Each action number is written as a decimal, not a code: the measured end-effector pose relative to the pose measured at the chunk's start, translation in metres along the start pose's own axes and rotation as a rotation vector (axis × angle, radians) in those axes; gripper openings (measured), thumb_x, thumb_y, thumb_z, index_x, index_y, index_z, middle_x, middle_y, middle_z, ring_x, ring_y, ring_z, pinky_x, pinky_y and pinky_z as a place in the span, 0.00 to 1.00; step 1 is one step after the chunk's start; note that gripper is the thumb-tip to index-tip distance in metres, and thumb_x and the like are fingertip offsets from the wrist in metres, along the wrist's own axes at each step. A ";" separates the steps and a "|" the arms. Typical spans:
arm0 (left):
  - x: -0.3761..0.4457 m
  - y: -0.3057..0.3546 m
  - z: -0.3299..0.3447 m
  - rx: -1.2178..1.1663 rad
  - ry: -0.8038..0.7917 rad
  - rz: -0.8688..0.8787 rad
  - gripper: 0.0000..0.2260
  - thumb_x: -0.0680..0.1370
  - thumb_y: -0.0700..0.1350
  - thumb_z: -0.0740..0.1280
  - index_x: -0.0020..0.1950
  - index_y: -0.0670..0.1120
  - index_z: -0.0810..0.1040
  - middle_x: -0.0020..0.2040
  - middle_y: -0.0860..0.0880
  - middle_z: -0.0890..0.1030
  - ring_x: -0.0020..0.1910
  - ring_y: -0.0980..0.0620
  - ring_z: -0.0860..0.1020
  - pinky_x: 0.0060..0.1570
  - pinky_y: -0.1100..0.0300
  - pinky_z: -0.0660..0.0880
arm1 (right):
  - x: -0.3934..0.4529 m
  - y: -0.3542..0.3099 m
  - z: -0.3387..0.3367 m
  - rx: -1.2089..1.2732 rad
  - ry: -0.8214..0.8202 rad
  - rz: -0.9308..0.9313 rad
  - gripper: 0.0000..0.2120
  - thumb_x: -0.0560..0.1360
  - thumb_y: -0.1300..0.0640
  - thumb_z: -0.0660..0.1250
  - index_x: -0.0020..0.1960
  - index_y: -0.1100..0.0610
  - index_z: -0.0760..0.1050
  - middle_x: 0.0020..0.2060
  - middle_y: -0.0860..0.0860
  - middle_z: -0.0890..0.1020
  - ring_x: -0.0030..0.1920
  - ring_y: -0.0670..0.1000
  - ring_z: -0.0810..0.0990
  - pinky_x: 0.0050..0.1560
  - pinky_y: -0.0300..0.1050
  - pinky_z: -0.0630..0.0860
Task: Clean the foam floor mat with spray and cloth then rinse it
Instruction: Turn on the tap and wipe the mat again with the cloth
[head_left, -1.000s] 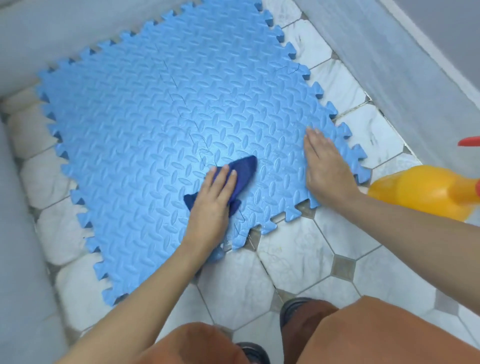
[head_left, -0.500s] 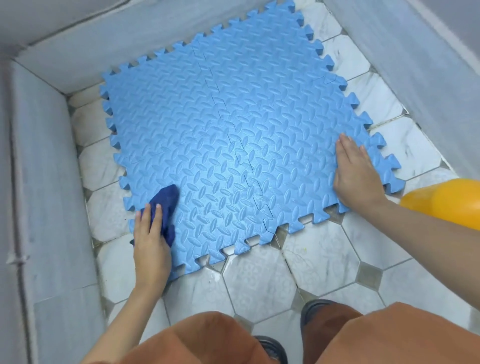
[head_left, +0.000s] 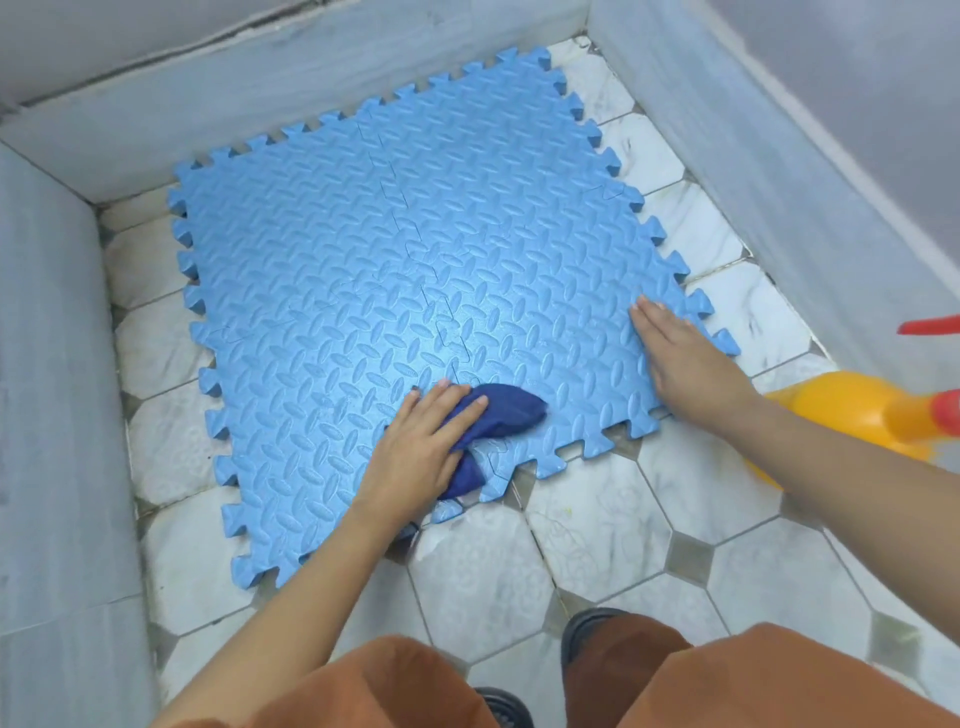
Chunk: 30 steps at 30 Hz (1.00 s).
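Observation:
A light blue foam floor mat (head_left: 363, 270) of interlocked tiles lies flat on the white tiled floor. My left hand (head_left: 415, 447) presses a dark blue cloth (head_left: 498, 415) onto the mat near its front edge, with the cloth sticking out to the right of my fingers. Flat on the mat's front right corner rests my right hand (head_left: 680, 358), fingers together and holding nothing. A yellow spray bottle (head_left: 852, 410) with a red trigger stands on the floor to the right, partly behind my right forearm.
Grey marble walls (head_left: 47, 364) close in the floor on the left, back and right. White octagonal floor tiles (head_left: 597, 530) show in front of the mat. My knees in brown shorts and dark shoes fill the bottom of the view.
My left hand has swept the cloth from the mat's front left edge back rightwards to the middle of the front edge. My right hand stays pressed on the front right corner.

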<state>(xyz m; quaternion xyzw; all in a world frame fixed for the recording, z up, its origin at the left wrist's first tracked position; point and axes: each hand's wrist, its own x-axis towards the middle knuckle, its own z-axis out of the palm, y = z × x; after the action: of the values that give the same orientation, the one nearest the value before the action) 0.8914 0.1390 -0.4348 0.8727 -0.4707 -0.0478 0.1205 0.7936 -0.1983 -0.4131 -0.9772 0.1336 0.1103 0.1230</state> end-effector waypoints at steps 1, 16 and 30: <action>-0.002 -0.017 -0.005 -0.029 0.040 -0.119 0.22 0.77 0.45 0.56 0.72 0.47 0.69 0.70 0.45 0.71 0.72 0.43 0.66 0.71 0.48 0.57 | -0.003 -0.001 -0.001 -0.001 -0.020 0.015 0.31 0.78 0.69 0.54 0.79 0.60 0.49 0.79 0.54 0.50 0.79 0.54 0.49 0.77 0.49 0.47; 0.080 0.067 -0.058 -0.512 0.050 -0.241 0.12 0.80 0.45 0.61 0.63 0.50 0.73 0.57 0.50 0.76 0.56 0.51 0.73 0.52 0.58 0.68 | -0.043 -0.027 -0.063 0.387 0.205 0.237 0.26 0.82 0.52 0.56 0.78 0.56 0.57 0.79 0.53 0.54 0.78 0.52 0.55 0.74 0.48 0.57; 0.079 0.201 -0.034 -0.951 -0.441 -0.250 0.18 0.72 0.49 0.73 0.60 0.53 0.75 0.61 0.50 0.72 0.58 0.56 0.74 0.55 0.62 0.72 | -0.130 -0.022 -0.070 0.642 0.473 0.330 0.20 0.82 0.51 0.59 0.73 0.53 0.66 0.72 0.49 0.68 0.73 0.50 0.67 0.67 0.39 0.69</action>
<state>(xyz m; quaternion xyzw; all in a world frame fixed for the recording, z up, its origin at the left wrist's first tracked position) 0.7789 -0.0268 -0.3479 0.7404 -0.3038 -0.4517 0.3943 0.6900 -0.1664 -0.3100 -0.8532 0.3400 -0.1457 0.3676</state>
